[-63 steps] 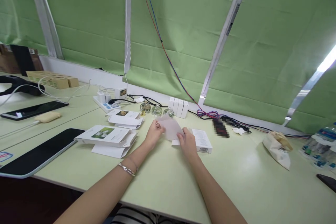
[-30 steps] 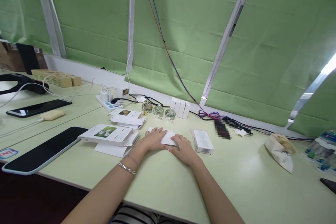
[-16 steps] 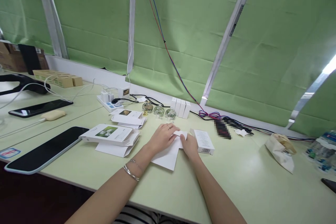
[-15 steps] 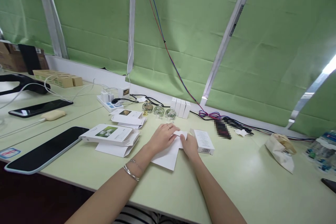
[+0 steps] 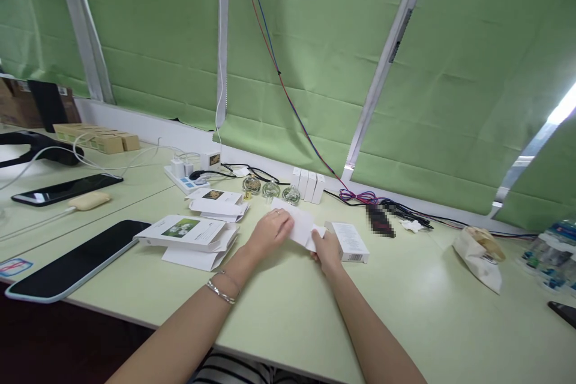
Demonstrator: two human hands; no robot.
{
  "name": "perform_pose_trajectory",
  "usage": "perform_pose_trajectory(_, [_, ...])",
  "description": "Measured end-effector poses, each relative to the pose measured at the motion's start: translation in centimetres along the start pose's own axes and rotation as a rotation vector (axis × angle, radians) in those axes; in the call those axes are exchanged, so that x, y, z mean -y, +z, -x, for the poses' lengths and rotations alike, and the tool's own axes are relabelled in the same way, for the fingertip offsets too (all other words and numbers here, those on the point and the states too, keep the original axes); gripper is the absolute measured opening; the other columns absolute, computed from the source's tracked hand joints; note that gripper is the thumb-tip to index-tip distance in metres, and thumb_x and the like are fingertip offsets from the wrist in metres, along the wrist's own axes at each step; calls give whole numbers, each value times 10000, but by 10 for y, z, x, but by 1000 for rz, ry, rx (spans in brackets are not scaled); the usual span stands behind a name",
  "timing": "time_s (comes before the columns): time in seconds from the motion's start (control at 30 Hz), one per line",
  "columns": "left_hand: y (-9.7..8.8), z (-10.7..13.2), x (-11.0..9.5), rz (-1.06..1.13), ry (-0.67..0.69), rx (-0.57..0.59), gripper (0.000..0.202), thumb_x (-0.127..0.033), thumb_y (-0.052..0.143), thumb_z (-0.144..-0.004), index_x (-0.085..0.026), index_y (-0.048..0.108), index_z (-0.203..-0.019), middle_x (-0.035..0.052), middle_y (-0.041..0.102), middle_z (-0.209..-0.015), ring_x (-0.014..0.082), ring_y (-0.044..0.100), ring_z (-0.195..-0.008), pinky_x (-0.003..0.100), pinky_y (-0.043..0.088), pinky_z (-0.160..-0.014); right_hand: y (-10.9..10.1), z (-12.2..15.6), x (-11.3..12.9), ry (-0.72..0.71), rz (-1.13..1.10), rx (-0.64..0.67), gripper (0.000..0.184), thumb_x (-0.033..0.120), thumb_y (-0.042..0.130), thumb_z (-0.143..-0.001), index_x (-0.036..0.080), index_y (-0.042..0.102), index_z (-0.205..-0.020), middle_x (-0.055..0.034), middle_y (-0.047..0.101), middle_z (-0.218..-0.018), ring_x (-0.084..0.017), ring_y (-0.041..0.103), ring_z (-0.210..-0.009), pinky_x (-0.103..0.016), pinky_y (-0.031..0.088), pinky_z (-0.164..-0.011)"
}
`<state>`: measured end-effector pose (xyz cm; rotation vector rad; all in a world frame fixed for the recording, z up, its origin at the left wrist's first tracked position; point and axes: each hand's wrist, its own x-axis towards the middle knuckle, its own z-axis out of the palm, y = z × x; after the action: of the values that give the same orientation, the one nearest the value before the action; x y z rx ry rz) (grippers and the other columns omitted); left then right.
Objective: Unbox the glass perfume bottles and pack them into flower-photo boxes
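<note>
A white card (image 5: 299, 227) is gripped by the left hand (image 5: 271, 231) and right hand (image 5: 327, 249), fingers closed, well inside the worktop's (image 5: 279, 318) front edge. Room is bounded by bottles (image 5: 270, 190) toward the back edge and a white box (image 5: 351, 243) just beside the right hand.
</note>
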<state>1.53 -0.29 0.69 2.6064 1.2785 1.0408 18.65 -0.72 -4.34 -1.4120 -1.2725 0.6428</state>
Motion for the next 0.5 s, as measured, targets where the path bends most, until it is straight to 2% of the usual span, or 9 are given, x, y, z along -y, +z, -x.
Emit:
perform_pose_trajectory(0.1, [7, 0, -6, -21, -22, 188, 245, -271, 373, -852, -197, 602, -890, 75, 632, -945, 223, 572, -878, 334, 419, -786, 3, 6, 12, 47, 299, 77, 147, 274, 495, -783, 191, 569, -687, -87, 663, -709, -216, 627, -656, -280, 434, -531])
perform_pose_trajectory(0.17, [9, 2, -6, -47, -64, 301, 286, -274, 354, -862, -190, 615, -943, 87, 643, -991, 229, 591, -887, 361, 426, -797, 3, 10, 20, 79, 468, 105, 111, 217, 493, -783, 151, 581, -773, -151, 673, -834, -252, 636, -781, -295, 433, -604])
perform_pose_trajectory(0.23, [10, 5, -4, -72, -104, 399, 354, -330, 315, -893, -193, 594, -1062, 104, 629, -1115, 252, 579, -998, 421, 401, -876, 0, 12, 26, 104, 598, 127, 158, 181, 453, -808, 115, 570, -891, -185, 667, -886, -271, 638, -818, -307, 422, -627])
perform_pose_trajectory(0.3, [10, 9, -1, -96, -135, 492, 445, -425, 309, -901, -195, 516, -1220, 123, 519, -1319, 291, 463, -1202, 508, 304, -984, -3, 13, 29, 107, 692, 150, 202, 154, 410, -833, 110, 545, -977, -178, 667, -912, -263, 639, -838, -303, 411, -644])
perform_pose_trajectory(0.37, [13, 12, 1, -123, -163, 573, 566, -506, 322, -886, -180, 403, -1342, 129, 327, -1464, 314, 266, -1345, 569, 179, -1043, -7, 14, 30, 92, 758, 172, 227, 138, 401, -841, 124, 523, -1032, -153, 670, -930, -243, 637, -856, -290, 403, -656])
perform_pose_trajectory(0.43, [17, 13, 3, -151, -188, 626, 644, -545, 339, -872, -169, 327, -1395, 117, 208, -1504, 306, 152, -1385, 570, 123, -1065, -8, 16, 30, 63, 802, 192, 246, 138, 413, -840, 143, 510, -1066, -130, 669, -952, -231, 632, -872, -281, 395, -659])
perform_pose_trajectory(0.5, [20, 11, 3, -185, -212, 634, 658, -546, 372, -863, -179, 309, -1406, 103, 202, -1506, 297, 134, -1390, 553, 126, -1074, -8, 18, 31, 20, 826, 206, 236, 144, 419, -843, 161, 524, -1052, -112, 662, -978, -223, 623, -886, -276, 386, -662])
